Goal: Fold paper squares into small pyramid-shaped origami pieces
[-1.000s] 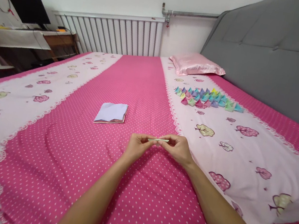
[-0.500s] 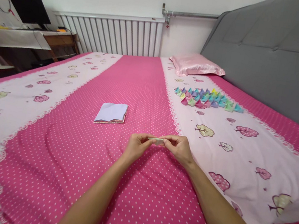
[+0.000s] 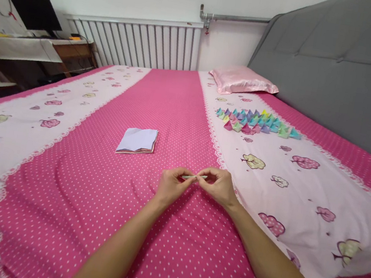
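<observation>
Between my two hands is a small piece of folded pale green paper, seen almost edge-on and largely covered by fingers. My left hand pinches it from the left with thumb and fingertips. From the other side my right hand pinches it too, and the fingertips of both hands meet at its middle. To the left lies a stack of square paper sheets, a pale lilac one on top. Several small folded paper boats in many colours stand in rows at the right.
The bed's pink dotted cover spreads under everything. A pink pillow rests by the grey headboard. Beyond the bed are a white radiator and a desk with a black monitor.
My fingertips have come together at the middle of the green paper, where a gap showed its face before. The paper now appears thinner, turned more edge-on.
</observation>
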Motion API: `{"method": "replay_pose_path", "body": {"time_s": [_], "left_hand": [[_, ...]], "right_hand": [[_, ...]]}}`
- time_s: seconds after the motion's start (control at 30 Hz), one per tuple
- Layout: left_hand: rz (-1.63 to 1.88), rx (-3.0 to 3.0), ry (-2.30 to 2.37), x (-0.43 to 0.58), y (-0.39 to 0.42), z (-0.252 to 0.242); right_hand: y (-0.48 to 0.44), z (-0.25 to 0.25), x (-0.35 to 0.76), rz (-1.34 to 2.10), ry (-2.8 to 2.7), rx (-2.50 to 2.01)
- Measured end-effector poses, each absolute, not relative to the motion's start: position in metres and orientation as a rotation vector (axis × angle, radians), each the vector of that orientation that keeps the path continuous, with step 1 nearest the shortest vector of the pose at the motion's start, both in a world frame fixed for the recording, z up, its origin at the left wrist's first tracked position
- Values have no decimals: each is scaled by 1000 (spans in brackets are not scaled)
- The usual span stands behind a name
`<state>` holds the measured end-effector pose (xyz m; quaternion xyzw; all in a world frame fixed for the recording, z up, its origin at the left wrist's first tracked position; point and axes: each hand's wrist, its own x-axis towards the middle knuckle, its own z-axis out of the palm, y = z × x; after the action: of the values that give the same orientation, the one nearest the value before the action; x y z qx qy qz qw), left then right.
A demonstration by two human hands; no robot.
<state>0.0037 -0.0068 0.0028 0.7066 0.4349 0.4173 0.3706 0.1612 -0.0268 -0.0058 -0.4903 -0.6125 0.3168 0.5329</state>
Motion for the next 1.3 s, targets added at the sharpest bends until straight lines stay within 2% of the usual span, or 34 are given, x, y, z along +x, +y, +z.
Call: {"method": "replay_pose_path", "body": {"time_s": [0.2, 0.47, 0.8, 1.3], "left_hand": [[1108, 1870, 1095, 5, -10, 4], [1086, 1751, 1065, 4, -9, 17], [1086, 1640, 1043, 4, -6, 5], [1023, 1459, 725, 5, -7, 9]], "right_hand": [[-29, -4, 158, 735, -1464, -1169], [-24, -1, 167, 969, -1368, -1134], [-25, 3, 173, 1160, -1394, -1037], [-24, 3, 172, 1289, -1085, -1099]]}}
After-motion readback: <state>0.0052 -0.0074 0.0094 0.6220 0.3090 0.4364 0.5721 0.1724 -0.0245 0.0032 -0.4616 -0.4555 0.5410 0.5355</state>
